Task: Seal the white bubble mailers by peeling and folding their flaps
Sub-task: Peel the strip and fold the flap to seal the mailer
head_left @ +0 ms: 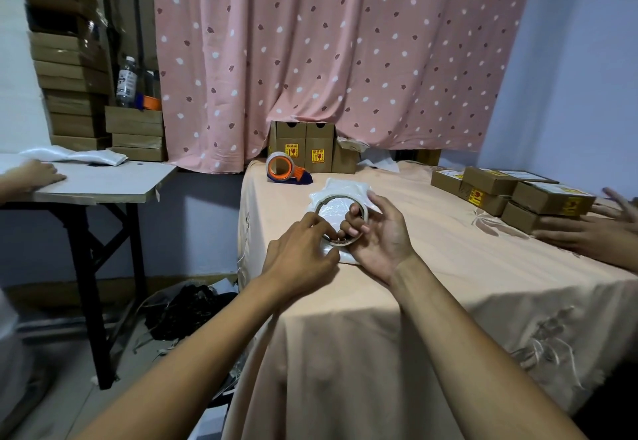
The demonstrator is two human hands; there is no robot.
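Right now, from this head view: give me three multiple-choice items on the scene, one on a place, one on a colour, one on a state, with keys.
1. Where does the orange tape dispenser sit?
A) on the floor
B) on the cloth-covered table, beyond the white mailer
C) on a shelf

2. What colour is the curtain?
A) pink
B) green
C) grey

3. The right hand is:
A) flat on the table
B) empty in the air
C) gripping the tape roll

Key: B, it stands on the cloth behind the mailer; A, pink dotted fabric; C, its fingers curl through the roll, which the left hand also holds.
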